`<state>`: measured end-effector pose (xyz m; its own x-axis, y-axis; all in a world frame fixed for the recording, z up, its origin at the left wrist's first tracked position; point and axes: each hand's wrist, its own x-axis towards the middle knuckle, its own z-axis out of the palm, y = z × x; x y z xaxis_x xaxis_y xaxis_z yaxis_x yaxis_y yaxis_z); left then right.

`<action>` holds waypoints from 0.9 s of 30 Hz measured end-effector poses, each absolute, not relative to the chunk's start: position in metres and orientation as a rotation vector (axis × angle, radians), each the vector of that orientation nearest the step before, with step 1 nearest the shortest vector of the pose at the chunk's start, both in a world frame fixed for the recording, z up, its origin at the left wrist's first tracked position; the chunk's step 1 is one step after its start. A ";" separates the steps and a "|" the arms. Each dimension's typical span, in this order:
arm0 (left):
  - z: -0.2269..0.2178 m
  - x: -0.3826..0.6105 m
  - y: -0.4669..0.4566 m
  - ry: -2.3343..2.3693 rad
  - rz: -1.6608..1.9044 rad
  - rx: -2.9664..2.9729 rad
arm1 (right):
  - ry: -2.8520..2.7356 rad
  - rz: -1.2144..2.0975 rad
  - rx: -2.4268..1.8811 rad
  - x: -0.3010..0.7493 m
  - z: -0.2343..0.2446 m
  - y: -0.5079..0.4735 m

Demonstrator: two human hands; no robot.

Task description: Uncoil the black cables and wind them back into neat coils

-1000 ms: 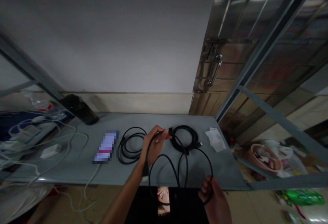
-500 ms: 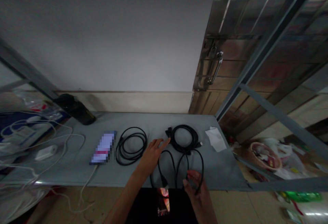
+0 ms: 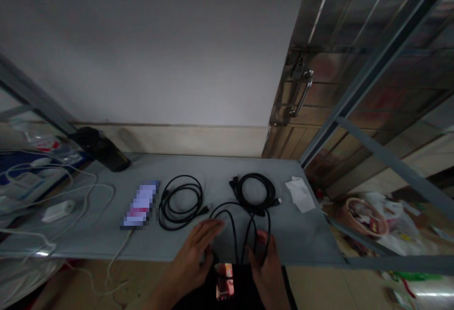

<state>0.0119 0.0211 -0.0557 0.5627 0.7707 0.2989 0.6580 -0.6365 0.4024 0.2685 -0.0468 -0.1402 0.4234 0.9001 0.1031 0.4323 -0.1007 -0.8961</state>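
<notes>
A loose black cable (image 3: 232, 227) lies in loops on the grey table (image 3: 305, 239), its strands running over the front edge. My left hand (image 3: 196, 248) lies flat at that edge with fingers stretched out, just left of the loops. My right hand (image 3: 265, 259) is curled around the right strands of the same cable. Behind them rest two coiled black cables, one at the left (image 3: 180, 201) and one at the right (image 3: 255, 189). The loose cable runs up to the right coil.
A phone (image 3: 140, 204) lies left of the coils, with a white charger (image 3: 56, 210) and white leads further left. A black object (image 3: 101, 148) sits at the back left, a white tissue (image 3: 301, 192) at the right. A lit screen (image 3: 224, 285) shows below the table edge.
My left hand let go of the cable end near the right coil and drew back to the front edge, opening flat. My right hand moved left with the strands, narrowing the loops.
</notes>
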 end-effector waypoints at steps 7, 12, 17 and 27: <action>-0.082 0.015 -0.022 1.086 0.635 2.521 | -1.084 0.785 -1.676 0.266 -0.125 -0.045; -0.094 0.028 -0.011 1.055 0.597 2.469 | -0.969 1.079 -1.565 0.278 -0.109 -0.048; -0.103 0.042 -0.001 1.129 0.636 2.556 | -0.955 1.379 -1.396 0.282 -0.094 -0.051; -0.027 0.070 0.016 1.135 0.894 1.822 | -0.955 1.334 -1.471 0.252 -0.048 -0.058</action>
<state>0.0696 0.0158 -0.0271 0.3492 0.9247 0.1517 0.3644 -0.2831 0.8872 0.2523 -0.0583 -0.0476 0.1178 0.9485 -0.2939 -0.0277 -0.2927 -0.9558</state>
